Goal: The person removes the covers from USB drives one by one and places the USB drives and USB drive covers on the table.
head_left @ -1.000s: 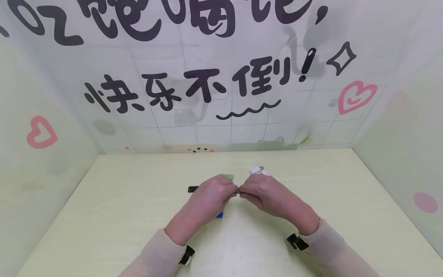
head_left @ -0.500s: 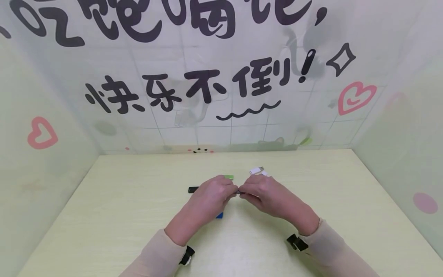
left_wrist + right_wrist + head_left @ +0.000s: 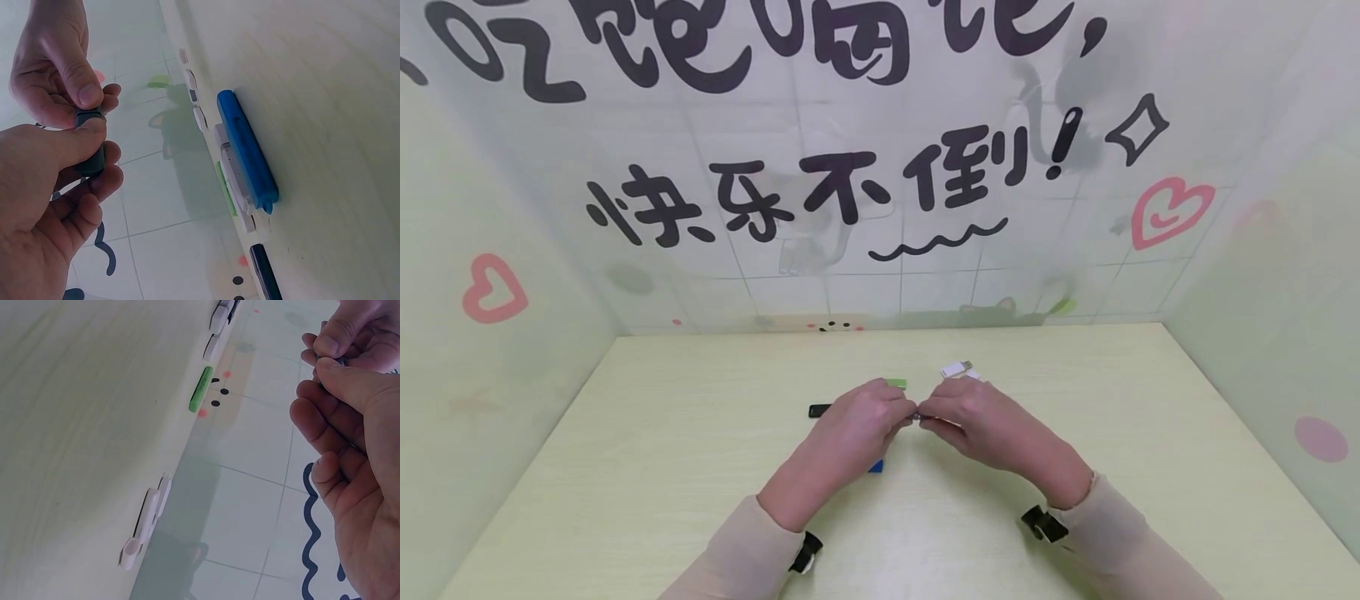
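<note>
Held up above the table, a small dark USB flash drive (image 3: 92, 159) is pinched at both ends. My left hand (image 3: 865, 421) grips one end between thumb and fingers. The other end is in the thumb and fingers of my right hand (image 3: 988, 417), and the two hands almost touch. Fingers cover most of the drive, so whether a cap sits on it cannot be told. A blue flash drive (image 3: 247, 150) lies on the table, partly behind my left hand in the head view. A black one (image 3: 819, 411) pokes out beyond that hand's left side.
Behind my hands lie a green flash drive (image 3: 896, 383) and a white one (image 3: 956, 369) with its metal plug showing. More white pieces (image 3: 147, 515) lie on the table (image 3: 647, 467). Printed walls (image 3: 880, 292) enclose the back and both sides.
</note>
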The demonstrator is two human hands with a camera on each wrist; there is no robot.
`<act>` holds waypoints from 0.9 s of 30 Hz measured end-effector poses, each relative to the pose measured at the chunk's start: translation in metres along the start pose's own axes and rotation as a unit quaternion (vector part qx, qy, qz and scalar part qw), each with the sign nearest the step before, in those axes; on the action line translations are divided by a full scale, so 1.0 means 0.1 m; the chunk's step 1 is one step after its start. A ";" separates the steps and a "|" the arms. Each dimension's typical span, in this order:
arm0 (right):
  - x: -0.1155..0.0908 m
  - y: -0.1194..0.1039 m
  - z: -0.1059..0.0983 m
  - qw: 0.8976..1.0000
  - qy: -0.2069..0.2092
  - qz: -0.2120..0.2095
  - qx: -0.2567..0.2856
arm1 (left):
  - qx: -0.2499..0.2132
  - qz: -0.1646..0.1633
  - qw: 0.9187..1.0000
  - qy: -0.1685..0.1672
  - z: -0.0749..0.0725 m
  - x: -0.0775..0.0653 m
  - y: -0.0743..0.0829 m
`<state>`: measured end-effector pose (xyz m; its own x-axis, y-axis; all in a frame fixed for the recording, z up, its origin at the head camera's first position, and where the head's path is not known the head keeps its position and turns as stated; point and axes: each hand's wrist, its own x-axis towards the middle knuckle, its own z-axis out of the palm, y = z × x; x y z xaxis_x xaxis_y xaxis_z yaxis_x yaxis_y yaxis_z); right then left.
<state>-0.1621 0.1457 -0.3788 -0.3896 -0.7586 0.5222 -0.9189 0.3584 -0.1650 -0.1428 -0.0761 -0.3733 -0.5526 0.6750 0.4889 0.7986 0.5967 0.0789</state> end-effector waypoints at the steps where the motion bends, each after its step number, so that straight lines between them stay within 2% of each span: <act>1: 0.00 0.00 0.00 1.000 -0.001 0.001 -0.001 | 0.001 -0.001 1.000 -0.001 0.00 0.00 0.00; 16: 0.01 0.00 -0.04 1.000 -0.014 0.004 -0.010 | -0.004 -0.005 1.000 -0.001 -0.03 0.00 0.01; 22: 0.02 0.00 -0.04 0.999 -0.020 0.026 -0.014 | 0.001 -0.009 1.000 0.000 -0.02 0.01 0.01; 27: 0.03 -0.01 -0.04 0.999 -0.018 0.041 -0.015 | 0.002 -0.011 1.000 0.015 -0.01 0.01 0.02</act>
<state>-0.1622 0.1451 -0.3741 -0.4661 -0.7453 0.4767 -0.8817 0.4358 -0.1808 -0.1414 -0.0750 -0.3716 -0.5626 0.6488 0.5124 0.7852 0.6133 0.0856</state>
